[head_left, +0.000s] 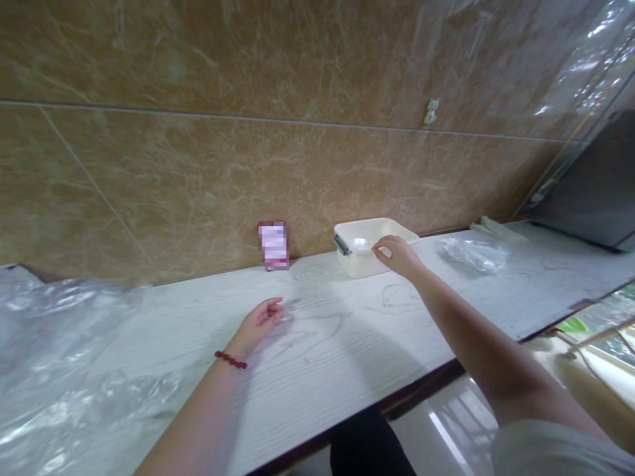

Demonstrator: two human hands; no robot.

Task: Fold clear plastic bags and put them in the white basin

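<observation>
My left hand [264, 319] is over the white wood-grain tabletop, its fingers loosely bent and partly apart, with nothing visible in it. A red beaded bracelet [231, 359] circles that wrist. Over the front rim of a cream plastic bin [364, 266] is my right hand [398, 256]. Its thumb and fingertips are pinched together, and anything between them is too small to make out. The bin has a grey clip handle [341, 244] on its left end; its inside is partly hidden by my hand. A small card with a red border [274, 245] leans against the wall, blurred out.
Clear plastic sheeting [74, 357] spreads over the table's left part. A crumpled clear bag [473, 256] and a pale cloth-like item [497, 229] lie right of the bin. Brown marbled tiles [198, 178] form the wall behind. A large grey object [590, 185] stands at far right.
</observation>
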